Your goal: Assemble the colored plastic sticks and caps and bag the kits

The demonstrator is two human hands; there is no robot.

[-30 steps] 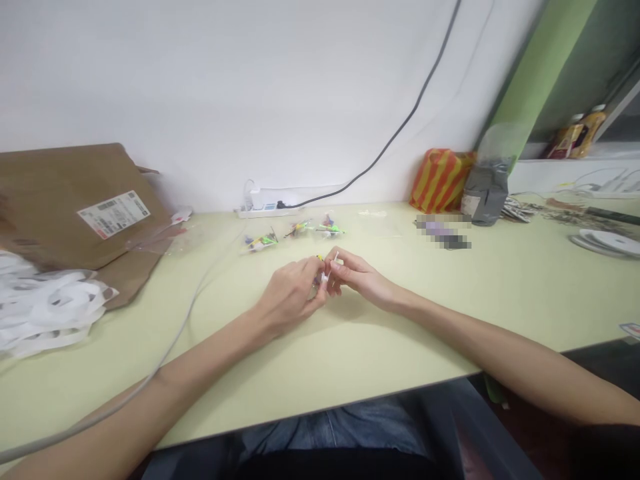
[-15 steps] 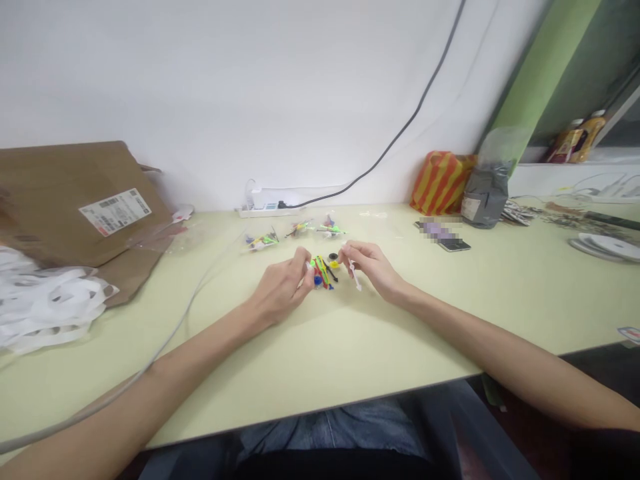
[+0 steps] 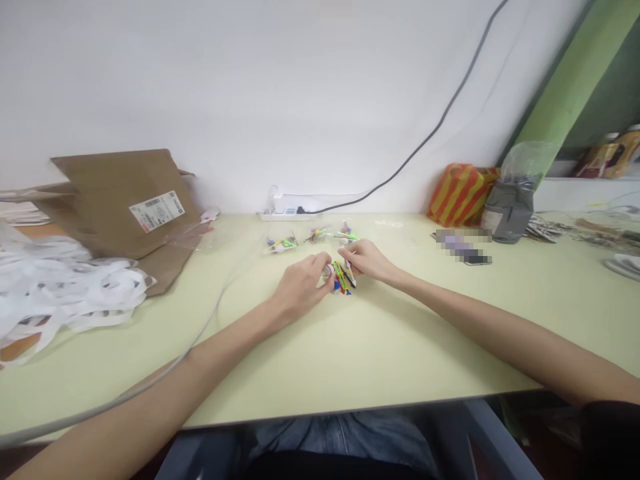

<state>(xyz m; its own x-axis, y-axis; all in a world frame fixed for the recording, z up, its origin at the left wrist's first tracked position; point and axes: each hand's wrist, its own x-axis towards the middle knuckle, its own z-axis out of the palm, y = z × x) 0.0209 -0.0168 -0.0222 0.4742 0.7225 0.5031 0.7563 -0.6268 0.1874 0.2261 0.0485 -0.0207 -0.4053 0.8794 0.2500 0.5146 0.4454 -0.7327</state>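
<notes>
Head view: L hand (image 3: 300, 288) and R hand (image 3: 370, 260) were close together, low over the pale surface (image 3: 350, 360). R fingers were pinched narrow on a thin white pc (image 3: 349, 266), which slanted down below the tips. L fingers were curled narrow at a small round white pc (image 3: 328, 271); couldn't tell if they gripped it or just touched. Btwn both sets of fingers lay the colored pcs (image 3: 341, 275), i.e. green, yellow, red, blue & black, in a tight bunch.

Just beyond the fingers: 3 clear bags (image 3: 281, 244) w/ similar bits, in a row. Behind those, a power strip (image 3: 283, 216) by the wall. Well R of the fingers: phone (image 3: 477, 259), partly pixelated, then striped bag (image 3: 457, 195) & gray bag (image 3: 507, 212). Well L of the fingers: cardboard box (image 3: 125, 190) w/ label, white strips (image 3: 75, 283) heaped in front. Gray cord (image 3: 150, 385) crossed the L forearm, nearer the wearer than the fingers.
</notes>
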